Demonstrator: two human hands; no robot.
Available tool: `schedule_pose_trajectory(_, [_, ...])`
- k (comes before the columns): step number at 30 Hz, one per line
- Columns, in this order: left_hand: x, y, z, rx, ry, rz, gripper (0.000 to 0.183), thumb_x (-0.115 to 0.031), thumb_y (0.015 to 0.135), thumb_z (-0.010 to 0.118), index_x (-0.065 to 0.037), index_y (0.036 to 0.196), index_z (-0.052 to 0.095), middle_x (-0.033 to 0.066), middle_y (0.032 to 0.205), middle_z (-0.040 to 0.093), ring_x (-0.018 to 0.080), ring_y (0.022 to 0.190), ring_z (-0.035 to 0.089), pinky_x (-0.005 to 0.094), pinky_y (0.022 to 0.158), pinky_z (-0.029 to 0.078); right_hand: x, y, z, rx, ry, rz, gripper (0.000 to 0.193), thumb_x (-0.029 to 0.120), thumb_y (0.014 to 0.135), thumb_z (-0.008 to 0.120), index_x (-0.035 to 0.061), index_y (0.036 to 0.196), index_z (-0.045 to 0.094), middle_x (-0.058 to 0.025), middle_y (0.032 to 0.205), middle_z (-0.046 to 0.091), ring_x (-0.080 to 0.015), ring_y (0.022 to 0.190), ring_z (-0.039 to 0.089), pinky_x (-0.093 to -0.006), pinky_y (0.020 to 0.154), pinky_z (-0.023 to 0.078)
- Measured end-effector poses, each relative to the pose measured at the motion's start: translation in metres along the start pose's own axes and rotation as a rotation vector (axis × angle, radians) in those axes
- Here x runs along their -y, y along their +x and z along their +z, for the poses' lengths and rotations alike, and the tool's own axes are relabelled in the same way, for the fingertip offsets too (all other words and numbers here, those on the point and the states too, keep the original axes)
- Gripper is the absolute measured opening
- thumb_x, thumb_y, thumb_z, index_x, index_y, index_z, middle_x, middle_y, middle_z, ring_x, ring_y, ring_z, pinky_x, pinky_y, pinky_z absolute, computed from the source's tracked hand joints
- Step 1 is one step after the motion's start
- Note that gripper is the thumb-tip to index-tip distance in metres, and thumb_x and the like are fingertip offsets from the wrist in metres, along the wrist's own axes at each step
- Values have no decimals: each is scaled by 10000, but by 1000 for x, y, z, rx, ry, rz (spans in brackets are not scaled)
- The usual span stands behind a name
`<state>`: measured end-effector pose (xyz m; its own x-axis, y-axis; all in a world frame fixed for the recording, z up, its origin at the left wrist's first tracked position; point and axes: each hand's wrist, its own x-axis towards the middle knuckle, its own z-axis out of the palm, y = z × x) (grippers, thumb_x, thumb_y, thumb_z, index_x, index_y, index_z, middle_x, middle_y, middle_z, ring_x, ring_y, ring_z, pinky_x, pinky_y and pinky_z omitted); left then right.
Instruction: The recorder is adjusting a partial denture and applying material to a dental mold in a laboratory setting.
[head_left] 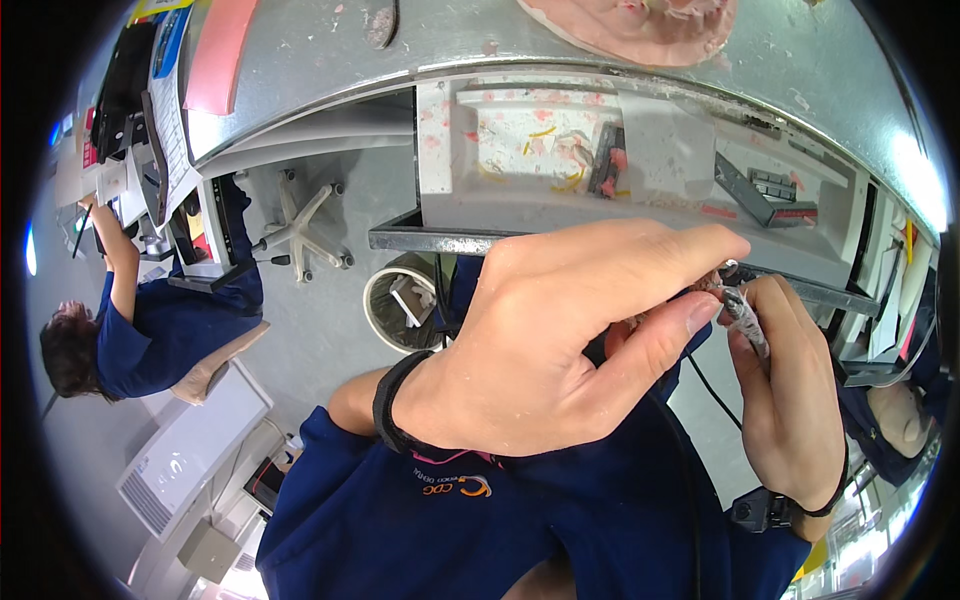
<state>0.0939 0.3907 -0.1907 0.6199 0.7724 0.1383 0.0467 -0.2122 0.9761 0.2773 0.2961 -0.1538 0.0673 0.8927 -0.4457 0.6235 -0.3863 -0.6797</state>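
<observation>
In the middle of the head view, my left hand (560, 330) is closed, its thumb and forefinger pinching a small pinkish piece (710, 281). Fingers hide most of that piece, so its kind does not show. To its right, my right hand (795, 400) grips a slim, pen-shaped tool (746, 325) with a whitish, dusty surface. The tool's upper end is close against the pinkish piece; whether they touch I cannot tell. Both hands are held in front of an open drawer (540, 208) under the bench.
Pink and yellow scraps and dark block-shaped pieces (765, 195) lie in the drawer. On the metal bench (460, 40) are a pink sheet (220, 55) and a pink mass (645, 28). Below stand a waste bin (385, 310) and a wheeled chair base (305, 225). A co-worker (170, 320) sits at left.
</observation>
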Motion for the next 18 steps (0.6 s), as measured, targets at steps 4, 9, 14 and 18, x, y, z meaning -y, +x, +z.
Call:
schedule_pose_trajectory(4, [1, 1, -1, 31, 37, 13, 292, 62, 821, 711, 58, 1113, 717, 137, 845, 717, 135, 648, 639, 230, 593, 492, 0, 2, -1, 20, -11, -15, 346, -162, 747, 563, -15, 1057, 514, -235, 1001, 541, -462, 874, 553, -470, 754, 443])
schedule_pose_trajectory(9, [3, 3, 1, 28, 69, 79, 312, 76, 788, 716, 54, 1100, 724, 146, 826, 708, 166, 628, 633, 249, 586, 490, 0, 3, -2, 28, -38, -8, 338, -159, 743, 573, -15, 1041, 511, -232, 971, 539, -457, 873, 556, -466, 750, 446])
schedule_pose_trajectory(14, [1, 1, 3, 0, 81, 43, 315, 85, 777, 716, 49, 1089, 730, 150, 824, 706, 188, 645, 649, 267, 599, 507, 0, 3, 0, -11, -70, -21, 331, -155, 725, 588, -11, 1012, 505, -225, 936, 538, -449, 841, 558, -464, 719, 444])
schedule_pose_trajectory(18, [0, -1, 5, -30, 168, 76, 335, 92, 769, 718, 42, 1100, 729, 152, 822, 701, 205, 674, 666, 274, 614, 521, 1, 3, 2, -59, -160, -42, 330, -148, 701, 605, -10, 983, 504, -215, 916, 542, -442, 823, 560, -470, 696, 437])
